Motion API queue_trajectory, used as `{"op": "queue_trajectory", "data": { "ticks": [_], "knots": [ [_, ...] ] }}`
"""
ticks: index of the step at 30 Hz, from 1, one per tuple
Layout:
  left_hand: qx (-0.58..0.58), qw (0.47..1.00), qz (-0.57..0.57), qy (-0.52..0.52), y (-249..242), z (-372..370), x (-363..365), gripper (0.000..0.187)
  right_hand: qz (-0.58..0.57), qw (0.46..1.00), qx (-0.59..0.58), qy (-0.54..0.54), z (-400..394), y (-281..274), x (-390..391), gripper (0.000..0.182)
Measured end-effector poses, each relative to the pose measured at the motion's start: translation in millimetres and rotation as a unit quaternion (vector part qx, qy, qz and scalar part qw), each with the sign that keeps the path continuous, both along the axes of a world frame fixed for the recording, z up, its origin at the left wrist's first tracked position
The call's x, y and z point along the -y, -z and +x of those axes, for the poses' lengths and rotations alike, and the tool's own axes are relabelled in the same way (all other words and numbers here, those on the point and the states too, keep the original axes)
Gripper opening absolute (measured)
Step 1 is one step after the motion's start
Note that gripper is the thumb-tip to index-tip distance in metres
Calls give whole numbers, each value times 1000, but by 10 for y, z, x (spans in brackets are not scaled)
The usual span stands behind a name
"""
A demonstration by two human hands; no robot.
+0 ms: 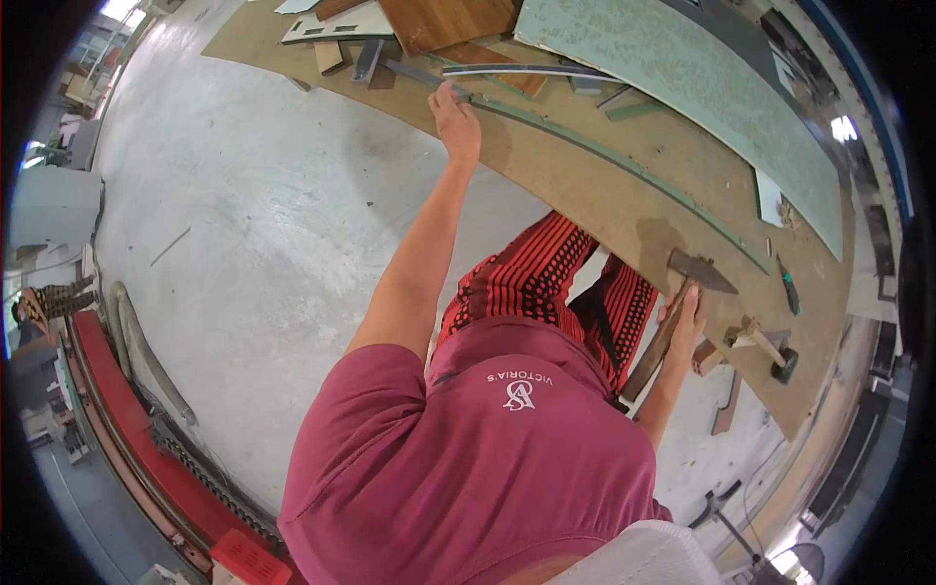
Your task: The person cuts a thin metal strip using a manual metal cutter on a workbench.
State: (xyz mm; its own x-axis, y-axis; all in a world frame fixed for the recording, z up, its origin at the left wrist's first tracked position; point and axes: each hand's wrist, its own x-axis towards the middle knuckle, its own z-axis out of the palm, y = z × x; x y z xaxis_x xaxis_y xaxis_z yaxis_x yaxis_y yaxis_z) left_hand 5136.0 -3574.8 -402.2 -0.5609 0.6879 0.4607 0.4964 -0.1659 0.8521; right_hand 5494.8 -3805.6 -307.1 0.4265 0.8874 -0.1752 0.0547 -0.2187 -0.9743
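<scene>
My right hand (688, 314) is wrapped around the wooden handle of a hammer (704, 272), its dark metal head just above the near edge of the workbench (585, 185). Farther left, my left hand (455, 119) has its fingers closed at the end of a long, narrow green strip (604, 154). A flat grey piece (414, 73) extends leftward from those fingertips. The strip runs across the bench toward a screwdriver (788, 287) with a black and green handle. Another hammer (782, 363) lies near the right corner of the bench.
A large pale green panel (682, 97) lies along the bench's far side. Brown wooden boards (444, 21) and several offcuts are piled at the back left. A curved dark strip (526, 69) rests among them. Red machinery (127, 429) stands on the floor at left.
</scene>
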Motion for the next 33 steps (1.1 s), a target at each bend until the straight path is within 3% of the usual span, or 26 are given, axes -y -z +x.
{"op": "queue_trajectory", "data": {
  "ticks": [1,6,14,17,19,23,25,26,28,29,31,33],
  "knots": [
    [-47,999,0,-10,11,10,1,42,-5,1000,-2,7,35,72,-41,30],
    [-19,1000,5,1,99,-27,-26,40,70,994,-83,-28,231,405,-180,31],
    [-10,999,17,-40,61,-50,-62,41,67,991,-105,-37,336,632,-212,30],
    [9,998,41,-56,84,-19,-63,44,53,994,-96,-30,366,659,-232,31],
    [93,994,42,-40,37,-7,-55,46,53,994,-85,-33,364,656,-254,32],
    [102,994,40,-20,64,-32,-81,47,31,995,-89,-15,348,627,-234,32],
    [-85,994,16,-64,33,-55,-87,48,23,996,-91,-15,372,654,-237,34],
    [-88,994,15,-63,23,-113,-99,48,22,995,-93,-14,365,648,-248,34],
    [-242,964,-4,110,-14,-317,-107,46,16,994,-108,-19,364,633,-251,34],
    [-245,963,-6,113,-11,-425,-140,46,15,994,-111,-17,354,607,-244,34],
    [-365,910,-110,162,-2,-618,-243,35,-4,994,-102,-31,347,545,-254,35],
    [-362,903,-134,187,-141,-716,-244,32,-4,994,-102,-30,334,530,-245,35]
  ]
}}
